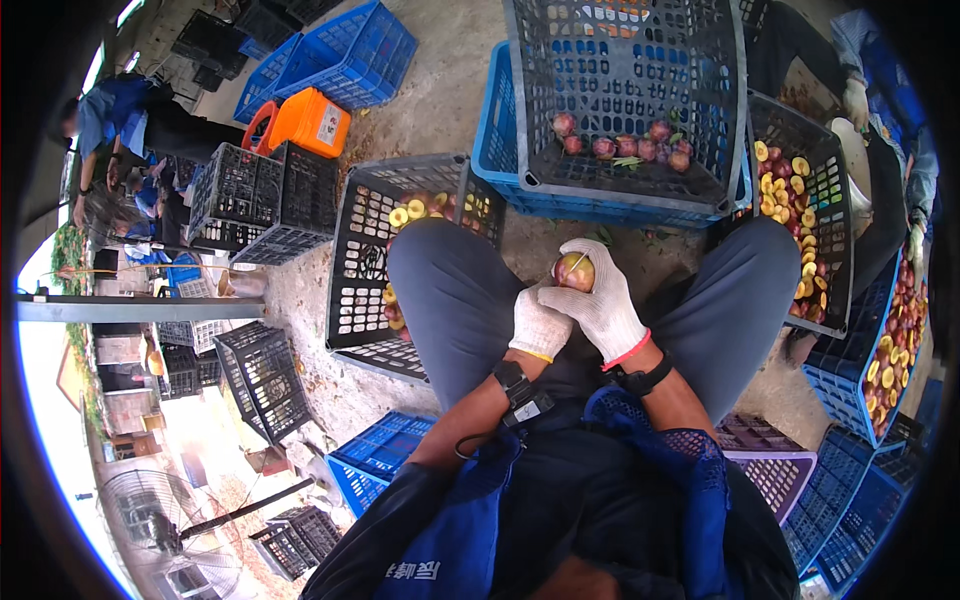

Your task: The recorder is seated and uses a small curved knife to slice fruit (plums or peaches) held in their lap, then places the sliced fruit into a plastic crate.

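Note:
Both my hands wear white knit gloves and meet between my knees around a red-and-yellow plum (574, 272). My right hand (612, 305), with a red cuff, curls over the plum's far and right sides. Against its near left side is my left hand (540, 325), with a yellow cuff, closed in close to the fruit; its lower fingers are hidden. A thin pale line crosses the top of the plum; whether it is a blade edge I cannot tell. Ahead, a tilted dark crate (630, 95) has several whole plums (645, 150) along its near side.
That crate rests on a blue crate (490, 130). By my left knee, a black crate (360, 290) contains halved plums; another (845, 210) is at right. A blue crate (850, 390) holds more halves. An orange container (312, 122) stands left. Other people (130, 110) work at both sides.

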